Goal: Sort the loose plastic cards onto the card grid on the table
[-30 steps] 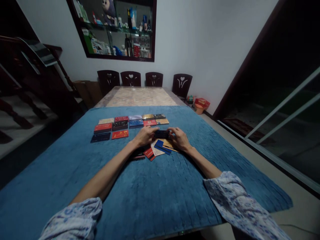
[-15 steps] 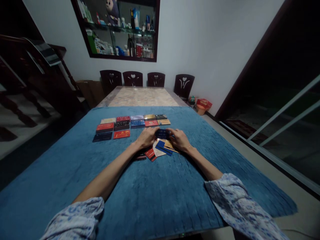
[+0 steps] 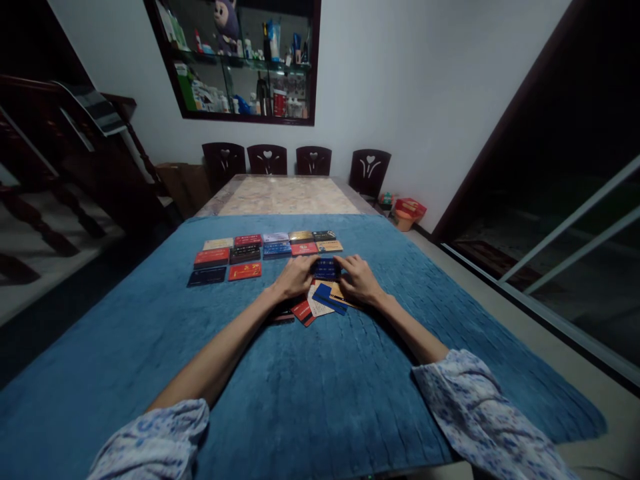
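Between my two hands is a dark blue plastic card (image 3: 325, 269), gripped at its left end by my left hand (image 3: 299, 275) and at its right end by my right hand (image 3: 358, 277). Whether more cards lie under it in my grip I cannot tell. Just below, loose cards overlap on the cloth: a red card (image 3: 304, 312), a whitish card (image 3: 318, 303), a blue card (image 3: 329, 298) and a yellow card (image 3: 345, 296), partly covered by my right hand. A dark card (image 3: 283, 319) peeks out below my left wrist. Beyond my hands, rows of cards include a dark navy card (image 3: 207, 276) and a red-orange card (image 3: 245, 271).
A blue cloth (image 3: 300, 387) covers the near part of the table, with a marbled tabletop (image 3: 295, 193) beyond it. Several dark chairs (image 3: 267, 160) line the far wall under a display cabinet (image 3: 250, 120). A red box (image 3: 411, 207) stands on the floor at right.
The dark blue card now tilts so that its printed face shows more clearly. Both hands keep their hold on its ends. The view has shifted slightly.
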The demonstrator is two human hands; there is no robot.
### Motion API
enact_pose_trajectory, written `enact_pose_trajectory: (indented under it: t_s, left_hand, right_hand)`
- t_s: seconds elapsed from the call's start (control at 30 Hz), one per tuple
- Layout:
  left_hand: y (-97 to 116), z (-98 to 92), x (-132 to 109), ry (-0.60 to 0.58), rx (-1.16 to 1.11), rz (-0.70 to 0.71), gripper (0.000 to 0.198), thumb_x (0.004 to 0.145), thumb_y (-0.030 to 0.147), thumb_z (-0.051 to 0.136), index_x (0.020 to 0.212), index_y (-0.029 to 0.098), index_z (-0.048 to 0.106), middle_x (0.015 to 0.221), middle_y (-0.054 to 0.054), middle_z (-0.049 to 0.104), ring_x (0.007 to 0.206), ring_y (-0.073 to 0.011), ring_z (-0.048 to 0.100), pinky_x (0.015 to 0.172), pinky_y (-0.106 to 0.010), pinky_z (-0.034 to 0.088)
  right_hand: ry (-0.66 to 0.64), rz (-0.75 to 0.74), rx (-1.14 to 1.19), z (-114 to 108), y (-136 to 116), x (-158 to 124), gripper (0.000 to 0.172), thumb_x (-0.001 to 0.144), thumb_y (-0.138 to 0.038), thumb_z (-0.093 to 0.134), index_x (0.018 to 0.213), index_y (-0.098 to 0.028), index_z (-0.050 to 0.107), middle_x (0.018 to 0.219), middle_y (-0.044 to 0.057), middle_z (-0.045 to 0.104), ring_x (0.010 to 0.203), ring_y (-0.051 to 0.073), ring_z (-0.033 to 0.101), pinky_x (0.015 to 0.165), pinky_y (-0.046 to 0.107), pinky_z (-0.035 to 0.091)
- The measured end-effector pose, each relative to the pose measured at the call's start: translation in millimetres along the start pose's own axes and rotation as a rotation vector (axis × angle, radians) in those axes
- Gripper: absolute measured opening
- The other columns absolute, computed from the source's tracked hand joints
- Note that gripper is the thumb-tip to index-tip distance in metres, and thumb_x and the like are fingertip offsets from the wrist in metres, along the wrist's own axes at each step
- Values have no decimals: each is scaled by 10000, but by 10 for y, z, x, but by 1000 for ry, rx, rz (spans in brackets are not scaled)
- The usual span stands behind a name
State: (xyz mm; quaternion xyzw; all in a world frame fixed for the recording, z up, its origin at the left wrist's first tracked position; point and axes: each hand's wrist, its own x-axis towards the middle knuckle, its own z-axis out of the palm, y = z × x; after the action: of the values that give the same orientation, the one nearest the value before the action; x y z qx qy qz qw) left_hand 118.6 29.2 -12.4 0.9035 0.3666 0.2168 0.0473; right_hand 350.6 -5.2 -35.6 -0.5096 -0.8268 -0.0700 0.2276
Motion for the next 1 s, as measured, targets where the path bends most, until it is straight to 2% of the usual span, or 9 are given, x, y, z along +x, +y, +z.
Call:
enact_pose_trajectory:
  t_s: [0.13, 0.3, 0.57, 0.7, 0.87, 1.0]
  left_hand:
    - [-10, -8, 2, -17, -21, 0, 560, 808, 116, 579, 1361, 173, 517, 1272, -140, 650, 1192, -280, 594, 1020, -452, 479]
    - [-27, -10, 1, -30, -31, 2, 578, 808, 172, 619, 1374, 143, 504, 1301, -160, 627, 1204, -285, 581, 1034, -457, 469]
    - [-33, -23, -8, -33, -41, 1, 573, 802, 178, 624, 1364, 159, 515, 1308, -153, 625, 1181, -282, 587, 1026, -462, 466]
    - [-23, -55, -11, -46, -37, -14, 552, 807, 205, 646, 1345, 162, 532, 1243, -142, 637, 1147, -283, 588, 1003, -463, 473]
    - [-22, -99, -19, -63, -19, -63, 536, 789, 246, 690, 1306, 182, 563, 1226, -130, 580, 1202, -299, 547, 1009, -474, 469]
    - [-11, -137, -23, -69, -17, -79, 507, 795, 245, 680, 1285, 187, 568, 1272, -129, 544, 1241, -310, 509, 1012, -509, 459]
  right_hand:
    - [25, 4, 32, -7, -11, -6, 565, 876, -267, 552, 1431, -171, 505, 1133, 137, 638, 1053, 292, 488, 867, 418, 432]
    - [-3, 10, 29, -36, -28, -4, 577, 881, -329, 596, 1427, -165, 507, 1141, 143, 634, 1042, 294, 488, 863, 425, 435]
    - [-43, -2, 16, -72, -19, 5, 561, 896, -337, 599, 1427, -182, 506, 1166, 142, 632, 1059, 293, 487, 847, 405, 431]
    - [-58, -1, 1, -78, -8, 25, 547, 893, -344, 606, 1407, -177, 523, 1180, 148, 621, 1072, 295, 481, 846, 407, 429]
    - [-52, -23, -16, -70, -10, 55, 527, 874, -352, 636, 1376, -212, 555, 1243, 148, 585, 1110, 298, 457, 849, 409, 430]
    - [-74, -40, -15, -77, -20, 108, 527, 879, -371, 626, 1369, -189, 565, 1276, 163, 563, 1149, 317, 433, 858, 438, 430]
